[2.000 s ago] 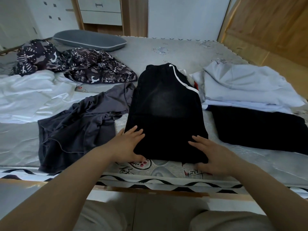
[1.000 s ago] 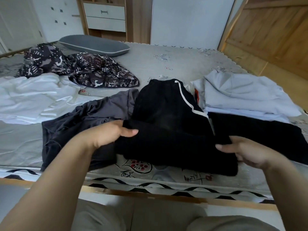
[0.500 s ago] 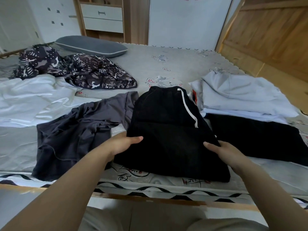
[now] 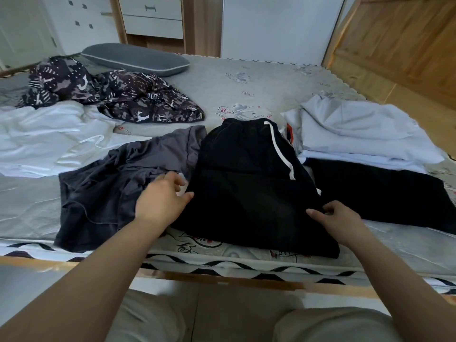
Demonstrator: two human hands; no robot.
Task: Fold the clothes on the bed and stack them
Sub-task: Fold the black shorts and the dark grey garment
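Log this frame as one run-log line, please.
phase: folding | item: black pants folded, on bed | left hand at left edge | right hand at right edge | stacked: no

A bed [image 4: 259,80] fills the middle of the frame, covered with a pale grey sheet printed with small flowers and edged by a black-and-white zigzag border along the near side. A light wooden bed frame [image 4: 222,280] runs beneath that border, across the lower part of the frame. At upper left a grey pillow [image 4: 135,59] lies near the head of the bed. Behind it stand white cabinet doors [image 4: 74,21] and a wooden unit with white drawers [image 4: 153,18]. A plain white panel [image 4: 278,25] takes the upper centre, and panelled wooden doors [image 4: 399,38] fill the upper right. Soft, even daylight.
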